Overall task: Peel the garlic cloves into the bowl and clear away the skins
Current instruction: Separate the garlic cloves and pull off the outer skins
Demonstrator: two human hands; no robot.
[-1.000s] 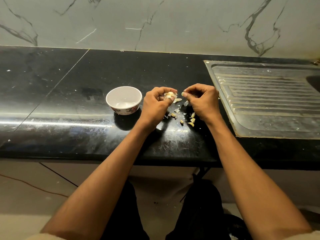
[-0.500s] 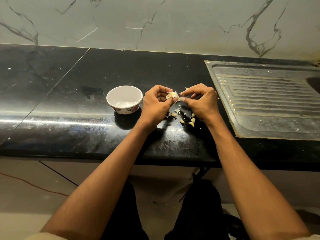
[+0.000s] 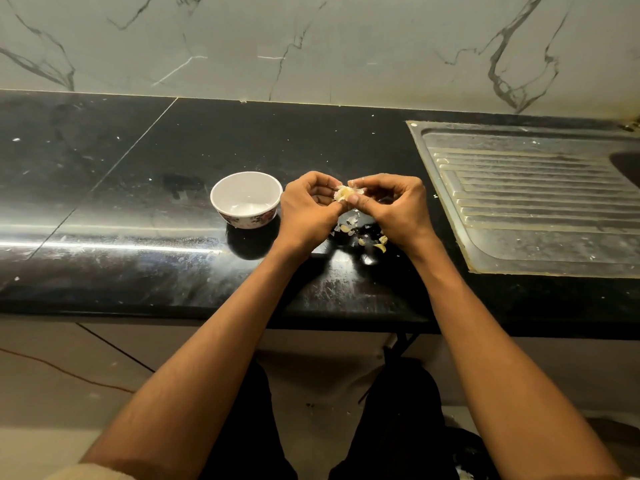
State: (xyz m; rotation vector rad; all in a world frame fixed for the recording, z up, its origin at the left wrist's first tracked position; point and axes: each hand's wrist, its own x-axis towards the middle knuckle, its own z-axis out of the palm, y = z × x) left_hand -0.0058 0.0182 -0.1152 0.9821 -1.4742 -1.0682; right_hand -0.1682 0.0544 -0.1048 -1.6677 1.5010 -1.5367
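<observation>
Black and glossy, the stone surface (image 3: 138, 216) carried everything: the white bowl (image 3: 246, 199) with its flowered band sat just left of the action, and above the surface both hands met over 1 garlic clove (image 3: 343, 193). The left hand (image 3: 306, 211) had its fingers curled round the clove, pinching it from the left, while the right hand (image 3: 398, 209) pinched at the clove's papery skin from the other side, thumb and forefinger tips right on it. So this was the peeling step, mid-strip, by my reading. Below the hands, a scatter of garlic pieces and skins (image 3: 363, 235) lay on the surface between the wrists; which were cloves and which were husk was too small to tell. The bowl looked empty or nearly so, with only a sheen at the bottom, so the job seemed early on. Off to the right sat the steel sink drainboard (image 3: 533, 202), well apart from the pile. The next move would call for the right fingers to tear the skin free and let it drop, then the left hand to carry the bare clove across to the bowl, a short trip. The skins were still to be cleared.
</observation>
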